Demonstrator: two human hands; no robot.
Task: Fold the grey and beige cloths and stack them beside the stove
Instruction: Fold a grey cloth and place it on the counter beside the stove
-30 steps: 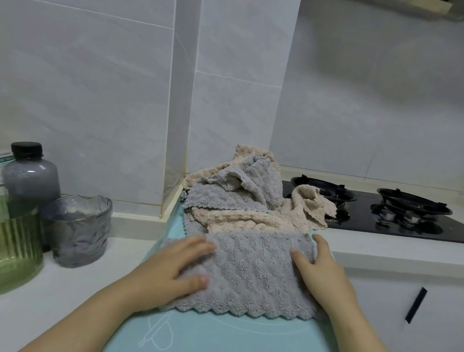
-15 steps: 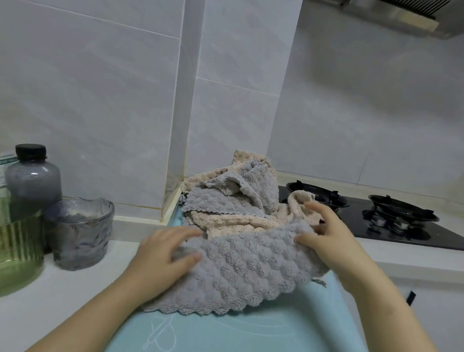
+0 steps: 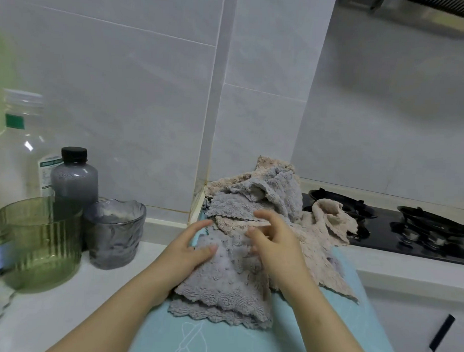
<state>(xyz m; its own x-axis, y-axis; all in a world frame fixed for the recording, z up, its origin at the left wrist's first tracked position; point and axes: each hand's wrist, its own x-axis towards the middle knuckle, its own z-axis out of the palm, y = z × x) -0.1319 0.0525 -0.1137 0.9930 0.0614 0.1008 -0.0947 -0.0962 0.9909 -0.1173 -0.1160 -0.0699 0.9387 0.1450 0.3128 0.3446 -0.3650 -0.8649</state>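
Observation:
A grey cloth (image 3: 221, 288) lies doubled over on the light blue mat (image 3: 235, 342) in front of me. My left hand (image 3: 190, 249) rests flat on its left part with the fingers spread. Over its far right part hovers my right hand (image 3: 273, 243), fingers loosely spread and blurred, holding nothing that I can see. Behind them sits a heap of grey cloths (image 3: 253, 200) and beige cloths (image 3: 326, 226), spilling toward the black stove (image 3: 408, 229).
On the white counter at the left stand a green ribbed glass (image 3: 39, 243), a grey glass cup (image 3: 114, 232), a dark-capped grey bottle (image 3: 74, 178) and a clear bottle (image 3: 19, 142). Tiled walls close the back. A white cabinet front (image 3: 417, 327) drops away at the right.
My right hand carried the cloth's right edge over to the left, folding the grey cloth in half, and now hovers above it. The left hand stayed pressing the left side.

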